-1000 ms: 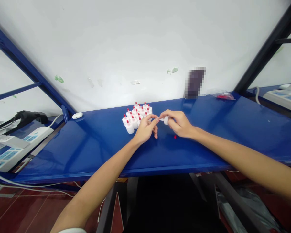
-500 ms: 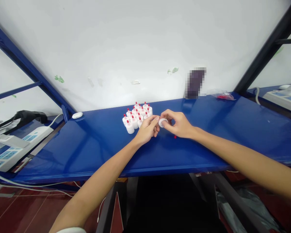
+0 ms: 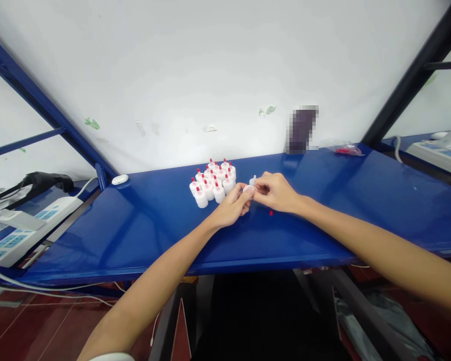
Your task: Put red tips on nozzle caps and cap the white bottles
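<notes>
Above the table's middle, my left hand [image 3: 233,204] is closed, its thumb pressed on a small round white piece [image 3: 249,189]. The fingers of my right hand [image 3: 272,190] are pinched at the right edge of the same piece; its exact kind is not clear. Just behind the fingertips shows a white bottle [image 3: 252,181] with a bare pale nozzle, its lower part hidden. A small red cap [image 3: 271,213] lies on the table below my right hand. Left of my hands, several white bottles [image 3: 208,190] with red-capped nozzles stand upright in a tight group.
The blue table [image 3: 146,230] runs up to a white wall. At the back right lies a clear bag [image 3: 348,150] with red pieces inside, near a pixelated dark object [image 3: 301,131]. A white oval case [image 3: 120,179] sits back left. Power strips [image 3: 41,220] flank the table.
The round white piece has shifted slightly left, under my left thumb. My right fingers have moved to its edge, and the bare-nozzled bottle now shows behind them.
</notes>
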Demonstrator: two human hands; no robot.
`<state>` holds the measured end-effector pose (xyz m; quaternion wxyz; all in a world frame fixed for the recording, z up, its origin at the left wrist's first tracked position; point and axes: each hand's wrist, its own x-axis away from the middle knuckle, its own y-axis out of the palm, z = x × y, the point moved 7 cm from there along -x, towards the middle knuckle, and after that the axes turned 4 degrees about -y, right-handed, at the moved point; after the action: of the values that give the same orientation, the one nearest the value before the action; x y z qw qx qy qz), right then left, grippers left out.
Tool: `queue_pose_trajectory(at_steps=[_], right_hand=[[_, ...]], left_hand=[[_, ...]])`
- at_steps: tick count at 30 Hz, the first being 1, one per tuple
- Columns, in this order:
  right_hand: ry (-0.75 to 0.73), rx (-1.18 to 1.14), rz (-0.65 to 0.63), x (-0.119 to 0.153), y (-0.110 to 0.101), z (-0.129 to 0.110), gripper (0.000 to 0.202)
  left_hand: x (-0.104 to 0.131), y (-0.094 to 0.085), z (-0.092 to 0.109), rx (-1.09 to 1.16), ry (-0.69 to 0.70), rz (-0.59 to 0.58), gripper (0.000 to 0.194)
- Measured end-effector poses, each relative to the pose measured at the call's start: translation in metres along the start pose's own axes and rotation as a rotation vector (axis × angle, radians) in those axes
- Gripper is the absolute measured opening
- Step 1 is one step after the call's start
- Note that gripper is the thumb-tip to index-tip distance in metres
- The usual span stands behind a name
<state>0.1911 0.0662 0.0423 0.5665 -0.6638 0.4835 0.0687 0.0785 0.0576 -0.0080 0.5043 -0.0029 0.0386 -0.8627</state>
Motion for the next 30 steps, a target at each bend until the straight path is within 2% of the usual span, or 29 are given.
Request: queue_pose_trajectory(at_steps=[5,13,18,23,27,30], right_hand=[[-0.022,-0.096,-0.029,0.001,0.002,-0.006,0.026],[-0.090,-0.157,-0.124,0.002,0.006,-0.014,0.031],[-0.033,-0.157,-0.174,0.003,0.007,-0.007,0.024],[0.021,-0.197,-0.383,0.000,0.004,0.000,0.028],[0.176,-0.236,-0.557,0.002,-0.002,0.013,0.034],[0.233,-0.142,-0.600,0.003,-0.009,0.024,0.033]], left_hand=[[-0.001,0.005,0.002,-0.048,0.039,-0.070,0.051],[0.001,-0.004,0.009,-0.254,0.168,0.019,0.046],[0.005,-0.004,0.020,-0.429,0.253,0.076,0.048],[0.004,-0.003,0.020,-0.488,0.233,0.103,0.047],[0.003,-0.004,0.017,-0.530,0.202,0.122,0.046],[0.002,-0.005,0.016,-0.528,0.205,0.128,0.047]])
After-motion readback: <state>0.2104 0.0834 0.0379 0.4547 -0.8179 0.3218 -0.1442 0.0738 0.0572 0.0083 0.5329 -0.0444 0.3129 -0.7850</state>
